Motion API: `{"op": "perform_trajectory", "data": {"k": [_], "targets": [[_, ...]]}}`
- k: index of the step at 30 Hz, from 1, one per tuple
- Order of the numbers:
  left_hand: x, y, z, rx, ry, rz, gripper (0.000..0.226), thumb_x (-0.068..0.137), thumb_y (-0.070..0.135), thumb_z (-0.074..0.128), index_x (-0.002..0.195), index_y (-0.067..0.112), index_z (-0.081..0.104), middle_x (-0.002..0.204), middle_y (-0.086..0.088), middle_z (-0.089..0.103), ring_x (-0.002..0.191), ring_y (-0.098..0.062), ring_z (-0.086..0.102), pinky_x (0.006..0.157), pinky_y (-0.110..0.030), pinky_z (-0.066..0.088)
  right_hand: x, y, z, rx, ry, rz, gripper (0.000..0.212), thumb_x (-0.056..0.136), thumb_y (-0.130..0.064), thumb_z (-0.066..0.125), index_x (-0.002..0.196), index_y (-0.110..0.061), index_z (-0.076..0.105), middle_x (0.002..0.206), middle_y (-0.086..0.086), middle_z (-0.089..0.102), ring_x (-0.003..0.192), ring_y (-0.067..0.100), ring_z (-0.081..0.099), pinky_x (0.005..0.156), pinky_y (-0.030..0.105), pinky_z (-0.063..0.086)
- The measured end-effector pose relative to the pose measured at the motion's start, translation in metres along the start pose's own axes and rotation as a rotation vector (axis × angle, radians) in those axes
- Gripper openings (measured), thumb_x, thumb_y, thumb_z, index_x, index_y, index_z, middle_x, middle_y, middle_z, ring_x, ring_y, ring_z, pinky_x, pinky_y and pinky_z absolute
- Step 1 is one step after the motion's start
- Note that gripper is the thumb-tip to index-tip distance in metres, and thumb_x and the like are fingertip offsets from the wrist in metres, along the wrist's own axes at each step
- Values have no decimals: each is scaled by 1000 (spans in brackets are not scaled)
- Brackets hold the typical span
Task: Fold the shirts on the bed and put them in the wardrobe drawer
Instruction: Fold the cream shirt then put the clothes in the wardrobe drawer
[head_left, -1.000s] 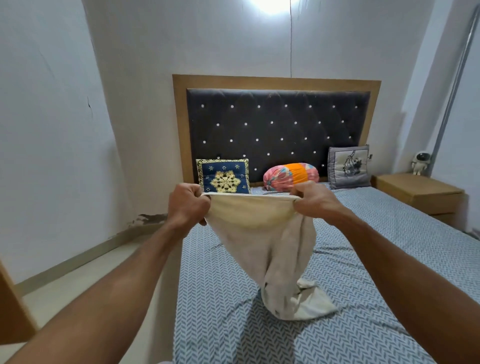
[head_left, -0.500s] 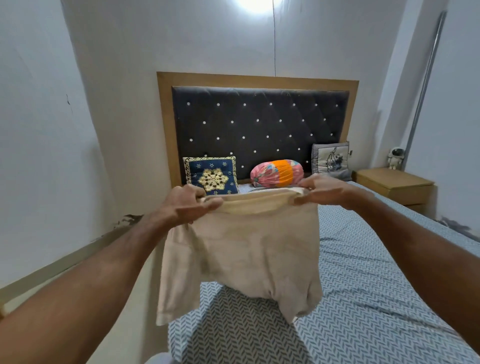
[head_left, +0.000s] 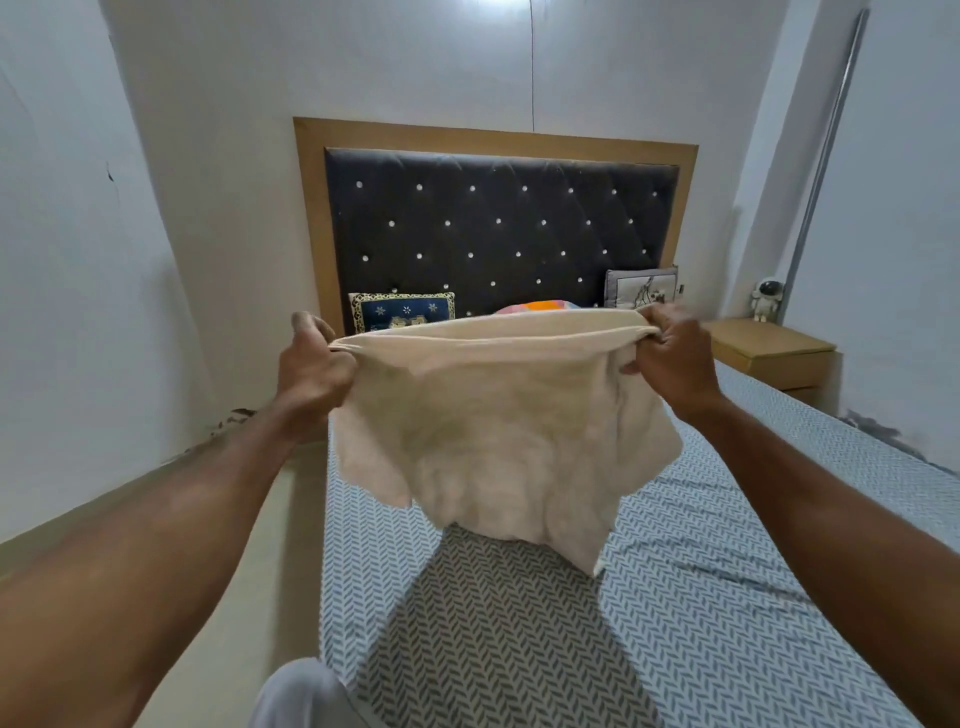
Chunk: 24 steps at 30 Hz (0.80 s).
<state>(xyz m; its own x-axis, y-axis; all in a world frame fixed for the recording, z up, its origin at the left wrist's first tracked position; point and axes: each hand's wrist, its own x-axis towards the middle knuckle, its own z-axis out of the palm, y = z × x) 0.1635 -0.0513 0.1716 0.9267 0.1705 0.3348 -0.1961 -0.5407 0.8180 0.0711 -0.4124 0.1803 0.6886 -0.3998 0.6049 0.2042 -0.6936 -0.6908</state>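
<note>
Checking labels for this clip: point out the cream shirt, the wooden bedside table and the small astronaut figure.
Cream fabric shirt (head_left: 493, 431), head view, middle of the hanging cloth.
Light wooden bedside table (head_left: 769, 343), head view, its top surface.
Small white astronaut figure (head_left: 766, 299), head view, its body.

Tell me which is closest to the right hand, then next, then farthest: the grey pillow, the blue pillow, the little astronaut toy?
1. Grey pillow, just behind the right hand.
2. Astronaut toy, farther right on the nightstand.
3. Blue pillow, far across by the left hand.

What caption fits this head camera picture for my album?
Both hands, left hand and right hand, hold a cream shirt spread above the bed.
</note>
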Motion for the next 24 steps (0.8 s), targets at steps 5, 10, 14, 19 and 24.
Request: {"op": "perform_trajectory", "data": {"k": [5, 10, 14, 19, 24], "targets": [[-27, -44, 6, 683, -409, 389, 30, 81, 40, 79, 103, 26, 65, 94, 1, 67, 81, -19, 60, 65, -29, 47, -24, 43, -20, -681, -443, 65, 26, 88, -35, 46, 80, -21, 66, 91, 11, 71, 87, 34, 65, 66, 34, 44], [-33, -86, 16, 762, -364, 150, 15, 82, 19, 56, 79, 25, 69, 79, -2, 72, 66, -23, 69, 60, -33, 59, -46, 75, -29, -710, -529, 109, 34, 102, -42, 55, 83, -20, 72, 88, 7, 71, 80, 27, 63, 66, 34, 47], [-46, -116, 45, 497, -506, -108, 20, 84, 9, 50, 75, 10, 67, 64, -8, 63, 44, -28, 61, 40, -32, 53, -72, 115, -10, -642, -827, 322, 17, 100, -22, 59, 92, -14, 71, 97, 9, 72, 83, 25, 70, 69, 36, 57], [-52, -150, 87, 298, -667, -550, 7, 88, -4, 51, 85, 0, 56, 55, -15, 56, 41, -28, 59, 45, -32, 52, -96, 167, 19, -340, -1002, 834, 17, 94, -7, 59, 94, 3, 72, 86, 15, 61, 68, 23, 68, 71, 45, 64], [18, -120, 135, -392, -476, -739, 35, 83, -24, 42, 108, -16, 66, 84, -26, 71, 65, -36, 70, 62, -46, 63, -12, 157, 57, 202, -603, 971, 8, 89, 11, 63, 84, 4, 63, 85, 21, 52, 67, 23, 62, 84, 50, 61]]}}
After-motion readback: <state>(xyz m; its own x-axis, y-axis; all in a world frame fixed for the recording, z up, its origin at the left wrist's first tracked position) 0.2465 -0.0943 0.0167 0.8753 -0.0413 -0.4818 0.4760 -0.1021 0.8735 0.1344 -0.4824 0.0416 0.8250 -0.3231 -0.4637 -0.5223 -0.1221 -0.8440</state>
